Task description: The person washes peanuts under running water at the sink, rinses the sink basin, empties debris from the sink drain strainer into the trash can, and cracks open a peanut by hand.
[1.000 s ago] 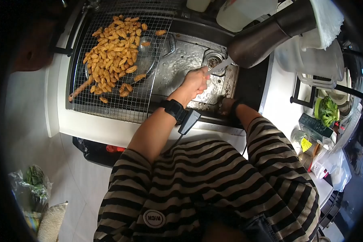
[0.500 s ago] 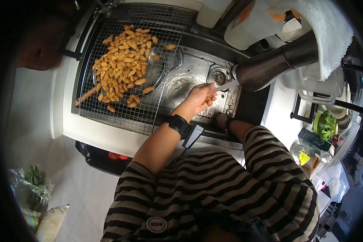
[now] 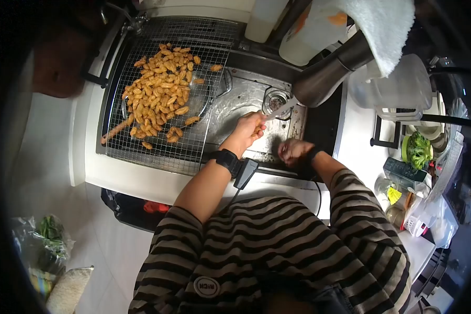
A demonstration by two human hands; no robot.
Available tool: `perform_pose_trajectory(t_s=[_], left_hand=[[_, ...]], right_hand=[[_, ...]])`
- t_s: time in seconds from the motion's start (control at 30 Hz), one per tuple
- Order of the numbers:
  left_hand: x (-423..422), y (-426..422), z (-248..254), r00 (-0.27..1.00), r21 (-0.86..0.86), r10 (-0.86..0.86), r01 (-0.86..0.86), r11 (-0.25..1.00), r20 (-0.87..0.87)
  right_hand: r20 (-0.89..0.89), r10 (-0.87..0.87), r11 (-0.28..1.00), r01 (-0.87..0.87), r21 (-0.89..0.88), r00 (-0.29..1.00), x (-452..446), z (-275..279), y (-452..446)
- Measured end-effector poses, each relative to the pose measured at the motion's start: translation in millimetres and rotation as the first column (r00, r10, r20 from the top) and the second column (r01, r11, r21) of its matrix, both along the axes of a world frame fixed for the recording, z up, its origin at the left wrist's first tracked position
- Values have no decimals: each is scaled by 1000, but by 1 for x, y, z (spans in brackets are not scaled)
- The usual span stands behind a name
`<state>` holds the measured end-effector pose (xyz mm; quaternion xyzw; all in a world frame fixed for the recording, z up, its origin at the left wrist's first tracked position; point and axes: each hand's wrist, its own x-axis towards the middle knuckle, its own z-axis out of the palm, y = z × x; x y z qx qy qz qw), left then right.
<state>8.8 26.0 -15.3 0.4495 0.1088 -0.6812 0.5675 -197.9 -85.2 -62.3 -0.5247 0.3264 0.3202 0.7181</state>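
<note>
Left hand (image 3: 250,129) closed, pinching the near end of a pale strip (image 3: 281,110); right hand (image 3: 294,150) loosely curled and slightly blurred, so that whether it grips anything cannot be told.

From left to right: the peanuts (image 3: 159,91) lie heaped on a wire rack (image 3: 157,162), with a few strays set apart from the heap, and neither hand touches them. Their spreading-out appears complete. The white desk (image 3: 115,170) runs along the front. Right of the rack is the hob (image 3: 238,109), the metal plate over which both hands are placed. Its middle is bare and shiny, apparently wet. The strip slants up past the burner (image 3: 275,101) to a brown bottle (image 3: 319,86); whether the two are joined cannot be told. Dark flecks (image 3: 296,118) mark the plate's right side, between burner and right hand. Work at the hob is judged under way, the middle further along than this flecked side, which seems to be the part left. Farther right, a white cloth (image 3: 384,31) hangs beside a clear tub (image 3: 408,83), both apart from the hands.
</note>
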Motion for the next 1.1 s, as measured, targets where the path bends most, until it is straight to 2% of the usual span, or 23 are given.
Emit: perform_pose_trajectory(t_s=[0.03, 0.07, 0.1, 0.2, 0.23, 0.27, 0.33, 0.43, 0.47, 0.57, 0.6, 0.7, 0.73, 0.8, 0.9, 1.0, 1.03, 1.07, 1.1], left_hand=[[0, 2, -5, 1000, 29, 23, -23, 999, -6], [0, 4, -9, 999, 60, 47, -46, 997, -12], [-1, 4, -11, 996, 70, 71, -67, 995, -49], [-10, 0, -16, 979, 90, 131, -118, 989, -154], [-13, -2, -12, 962, 34, 149, -145, 989, -229], [-16, -4, -7, 939, -21, 160, -174, 984, -305], [-15, -5, 9, 892, -167, 152, -243, 955, -425], [-8, -3, 25, 925, -305, 130, -248, 920, -357], [-5, -3, 26, 918, -318, 116, -248, 915, -380], [-2, 0, 36, 917, -319, 101, -235, 918, -385], [-1, 1, 40, 904, -314, 97, -243, 918, -417], [-4, 0, 40, 872, -218, 124, -253, 943, -474], [-5, -1, 37, 865, -204, 130, -256, 945, -484], [-6, -3, 27, 853, -172, 142, -260, 950, -502], [-4, -6, 21, 908, -346, -38, -120, 931, -418], [-5, -6, 42, 982, -265, -35, -16, 964, -186], [-5, -7, 47, 982, -252, -75, 30, 967, -171], [-3, -8, 51, 981, -239, -114, 75, 968, -156], [-2, -10, 51, 978, -225, -154, 120, 967, -141]], right_hand=[[75, -3, 991, 13, -130, 997, 13, 15, -1], [150, -262, 965, 259, 38, 953, 22, 32, 0], [177, -376, 919, 390, -54, 910, 40, 64, 6], [474, -460, 796, 585, -153, 751, 67, 88, 14], [562, -460, 758, 634, -156, 688, 75, 96, 19], [616, -301, 718, 598, -356, 728, 79, 100, 25], [604, 30, 502, 511, -698, 796, 86, 111, 39], [674, 107, 437, 575, -692, 730, 92, 145, 62], [699, 7, 498, 603, -623, 715, 89, 151, 66], [786, -250, 418, 795, -439, 565, 77, 132, 62], [797, -363, 447, 841, -306, 483, 74, 138, 63], [807, -362, 297, 878, -375, 467, 69, 142, 64], [795, -226, 194, 826, -530, 563, 66, 140, 62], [793, -293, 165, 845, -509, 534, 68, 141, 65], [790, -338, 162, 859, -486, 511, 69, 132, 67], [788, -288, 124, 837, -532, 544, 70, 126, 66], [785, -260, 102, 824, -557, 563, 71, 127, 66], [775, -325, 122, 836, -534, 542, 73, 126, 66], [772, -318, 117, 831, -544, 551, 75, 124, 64]])
